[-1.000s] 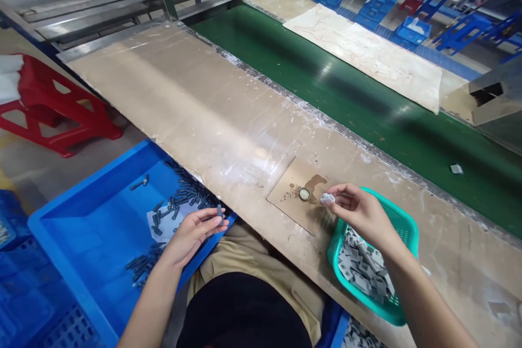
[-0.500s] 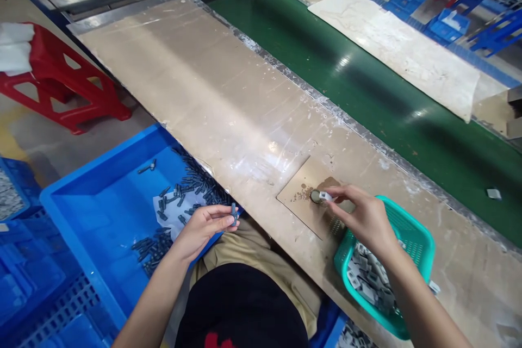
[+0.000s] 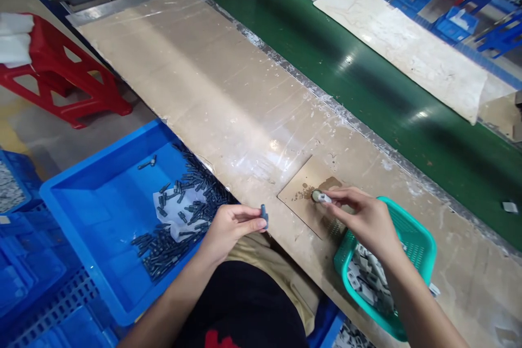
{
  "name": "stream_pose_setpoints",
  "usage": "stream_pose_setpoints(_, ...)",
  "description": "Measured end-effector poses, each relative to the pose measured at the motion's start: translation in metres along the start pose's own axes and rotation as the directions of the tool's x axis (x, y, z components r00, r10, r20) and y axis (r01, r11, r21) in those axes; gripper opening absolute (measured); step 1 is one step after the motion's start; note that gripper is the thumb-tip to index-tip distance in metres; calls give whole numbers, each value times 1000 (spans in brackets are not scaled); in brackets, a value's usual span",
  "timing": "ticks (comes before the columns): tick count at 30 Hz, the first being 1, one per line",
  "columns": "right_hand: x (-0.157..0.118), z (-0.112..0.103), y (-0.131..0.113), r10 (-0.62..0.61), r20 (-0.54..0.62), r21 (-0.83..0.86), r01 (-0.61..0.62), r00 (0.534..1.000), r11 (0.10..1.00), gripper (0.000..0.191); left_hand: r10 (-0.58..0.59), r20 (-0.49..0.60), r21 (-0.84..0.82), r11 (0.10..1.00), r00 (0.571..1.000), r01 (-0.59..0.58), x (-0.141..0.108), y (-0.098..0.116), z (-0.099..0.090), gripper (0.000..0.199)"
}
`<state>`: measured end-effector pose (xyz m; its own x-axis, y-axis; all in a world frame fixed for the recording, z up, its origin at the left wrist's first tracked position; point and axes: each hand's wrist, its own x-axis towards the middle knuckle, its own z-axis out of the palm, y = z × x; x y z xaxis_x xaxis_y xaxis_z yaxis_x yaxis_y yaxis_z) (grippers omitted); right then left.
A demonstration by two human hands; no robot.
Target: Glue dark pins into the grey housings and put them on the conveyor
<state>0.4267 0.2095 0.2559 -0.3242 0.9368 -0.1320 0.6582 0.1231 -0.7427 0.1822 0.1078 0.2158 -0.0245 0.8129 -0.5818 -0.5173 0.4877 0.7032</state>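
Note:
Between the thumb and fingers of my left hand stands a small dark blue-grey plastic peg, held upright near the table's front edge. My right hand pinches a small white plastic piece over a cardboard sheet. That piece touches or hangs just above a small round dish, amid dark wet spots on the cardboard. Below my right wrist is a green basket holding many grey-white plastic pieces.
A large blue tray with piles of dark pegs and a white sheet sits at the left. Behind the tan table runs a green conveyor belt. A red stool stands at the far left.
My left hand has moved right with the peg, from the tray's edge to the table's front edge. My right hand stays near the round dish, the white piece now slightly lower.

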Motion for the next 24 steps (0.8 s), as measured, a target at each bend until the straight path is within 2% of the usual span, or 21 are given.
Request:
stream_pose_setpoints(2,-7,-3,-7,137,11,256,-136,990,957,26,14,-13,-122,992,1000,-16,4,-5,22,33)
stream_pose_setpoints(4,-15,-6,-13,239,59,435,-240,969,868,28,11,8,-224,974,1000,-9,8,-10,44,35)
stream_pose_setpoints(6,-23,-9,-17,282,81,507,-284,956,814,26,-1,67,-286,958,998,20,12,-14,63,37)
stream_pose_setpoints(9,-33,-11,-20,292,58,541,-275,955,795,25,-15,144,-305,951,989,59,15,-16,81,38)
stream_pose_setpoints(16,-46,-8,-27,293,61,522,-280,954,806,26,-5,180,-215,976,984,44,14,-18,91,39)
stream_pose_setpoints(24,-51,-10,-30,302,74,482,-299,950,824,25,89,242,15,995,966,-95,12,-8,91,29)
